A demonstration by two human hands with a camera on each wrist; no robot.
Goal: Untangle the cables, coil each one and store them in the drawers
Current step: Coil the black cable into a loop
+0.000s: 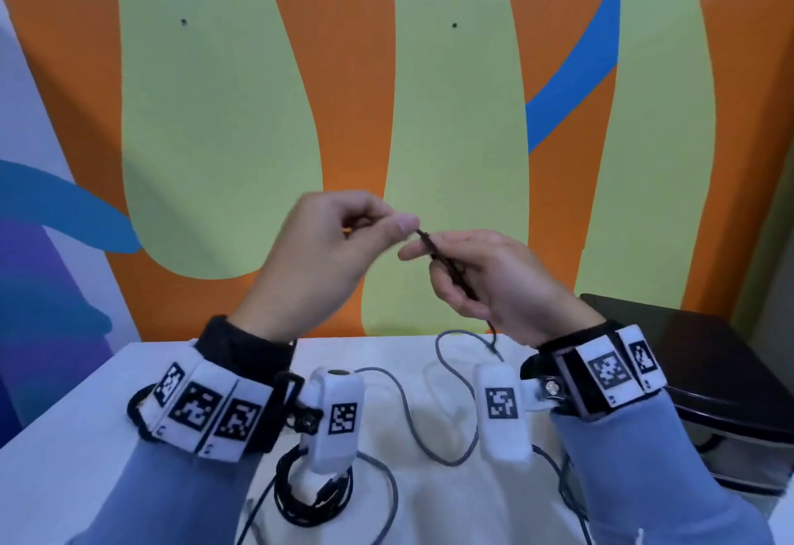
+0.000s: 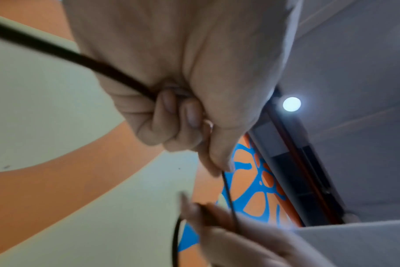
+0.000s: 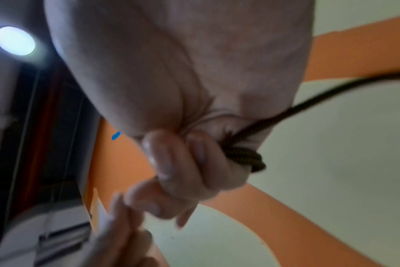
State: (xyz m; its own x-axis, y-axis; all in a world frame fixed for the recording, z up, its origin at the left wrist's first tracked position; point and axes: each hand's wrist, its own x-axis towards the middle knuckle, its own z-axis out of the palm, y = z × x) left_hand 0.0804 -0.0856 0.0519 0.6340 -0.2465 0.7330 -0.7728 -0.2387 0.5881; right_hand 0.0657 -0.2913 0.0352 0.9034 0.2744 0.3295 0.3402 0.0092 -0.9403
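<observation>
The left hand (image 1: pixel 326 243) pinches the dark braided cable (image 1: pixel 447 263) between thumb and forefinger, its other fingers curled into the palm. In the left wrist view the cable (image 2: pixel 64 54) enters that fist from the side and a thin stretch leaves below the thumb toward the other hand. The right hand (image 1: pixel 490 282) is clenched around the same cable just beside the left thumb; the right wrist view shows several turns of the cable (image 3: pixel 247 157) bunched between the curled fingers (image 3: pixel 171 162), with one strand running out from the fist to the side. Between the two grips only a short taut length of cable shows. Both hands are raised above the white table (image 1: pixel 77 450), in front of the orange and green wall (image 1: pixel 215 115).

Below the right hand the cable hangs down to the table, where it meets a grey cable (image 1: pixel 412 415) that loops loosely over the tabletop between the two wrists. Nearer the person, under the left wrist, a black cable (image 1: pixel 309 497) lies wound in a coil on the table. A further dark loop (image 1: pixel 137 407) shows at the outer side of the left wrist; what it is cannot be told. At the table's right end stands a dark drawer unit (image 1: pixel 704 377).
</observation>
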